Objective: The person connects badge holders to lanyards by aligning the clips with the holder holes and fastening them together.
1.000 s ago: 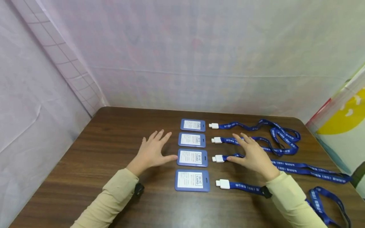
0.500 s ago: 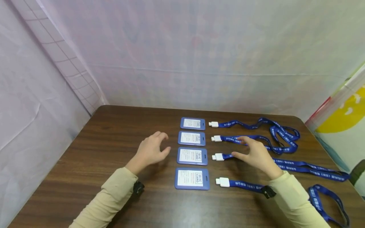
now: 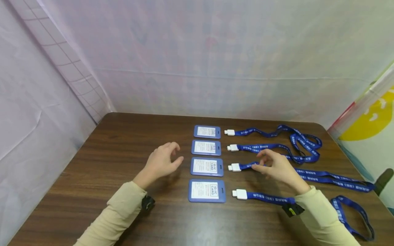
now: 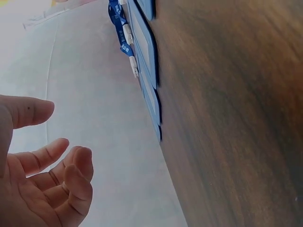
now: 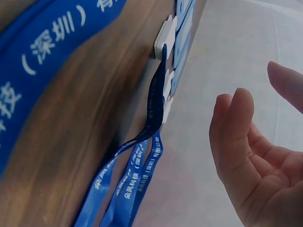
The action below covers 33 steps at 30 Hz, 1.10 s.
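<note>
My left hand [image 3: 160,163] hovers above the table left of a column of several blue ID card holders [image 3: 207,190], its fingers loosely bent and holding nothing. In the left wrist view thumb and fingers stand apart, with the holders' edges [image 4: 147,42] beyond. My right hand [image 3: 278,170] is over the lanyards, nearest the third one from the back, and overlaps its blue strap [image 3: 326,177] in the head view. The right wrist view shows that hand [image 5: 255,161] bent, with a gap between thumb and fingers. Beside each holder lies a white lanyard clip [image 3: 235,167].
Blue printed straps trail right across the brown wooden table [image 3: 123,136]; the nearest one ends in a loop [image 3: 366,222] by the right edge. White cloth [image 3: 209,68] hangs behind and at the left. A yellow-patterned sheet [image 3: 369,123] hangs at the right.
Both hands have gone from widely spread fingers to loosely bent ones. The left has drawn slightly away from the holders; the right has shifted a little right and down. Holders and lanyards stay put.
</note>
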Each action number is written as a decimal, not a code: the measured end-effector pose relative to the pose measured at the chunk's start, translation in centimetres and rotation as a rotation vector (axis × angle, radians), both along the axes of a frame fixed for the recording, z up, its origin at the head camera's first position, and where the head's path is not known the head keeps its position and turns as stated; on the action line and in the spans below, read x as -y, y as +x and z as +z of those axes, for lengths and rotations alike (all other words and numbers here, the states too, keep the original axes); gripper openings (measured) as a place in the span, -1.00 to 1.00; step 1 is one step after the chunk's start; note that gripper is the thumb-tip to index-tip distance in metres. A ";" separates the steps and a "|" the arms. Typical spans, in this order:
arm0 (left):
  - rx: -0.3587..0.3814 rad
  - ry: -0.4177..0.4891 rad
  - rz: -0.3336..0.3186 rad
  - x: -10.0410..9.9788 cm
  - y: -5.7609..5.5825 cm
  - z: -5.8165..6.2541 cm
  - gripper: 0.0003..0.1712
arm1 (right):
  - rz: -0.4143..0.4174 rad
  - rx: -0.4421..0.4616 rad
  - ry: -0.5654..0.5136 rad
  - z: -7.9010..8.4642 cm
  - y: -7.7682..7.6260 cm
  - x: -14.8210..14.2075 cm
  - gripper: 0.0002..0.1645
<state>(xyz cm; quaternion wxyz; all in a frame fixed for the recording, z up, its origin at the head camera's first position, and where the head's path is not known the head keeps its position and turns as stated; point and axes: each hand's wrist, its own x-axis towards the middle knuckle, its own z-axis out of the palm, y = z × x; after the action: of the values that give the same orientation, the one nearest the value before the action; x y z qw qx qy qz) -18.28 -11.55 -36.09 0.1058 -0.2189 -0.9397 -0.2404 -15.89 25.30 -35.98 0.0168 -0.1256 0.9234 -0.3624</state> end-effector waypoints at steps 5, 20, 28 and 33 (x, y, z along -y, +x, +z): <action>0.025 0.007 -0.001 -0.1 0.2 0.0 -0.72 | -0.008 0.062 -0.027 0.0 0.3 -0.1 -0.45; 0.041 -0.042 -0.096 -0.5 1.6 -0.7 -0.69 | 0.016 0.042 -0.004 -0.2 1.5 0.2 -0.46; 0.052 -0.088 -0.152 -0.9 2.2 -1.0 -0.67 | 0.031 0.037 -0.027 -0.4 1.7 0.2 -0.46; 0.084 -0.109 -0.180 -1.2 2.6 -1.1 -0.66 | 0.046 0.052 -0.058 -0.5 2.0 0.2 -0.48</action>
<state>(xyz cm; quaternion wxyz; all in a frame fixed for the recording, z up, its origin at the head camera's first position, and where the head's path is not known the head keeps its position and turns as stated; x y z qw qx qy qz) -15.69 -10.36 -37.15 0.0322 -0.2978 -0.9315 -0.2063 -13.91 25.11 -36.52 0.0456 -0.1376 0.9086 -0.3916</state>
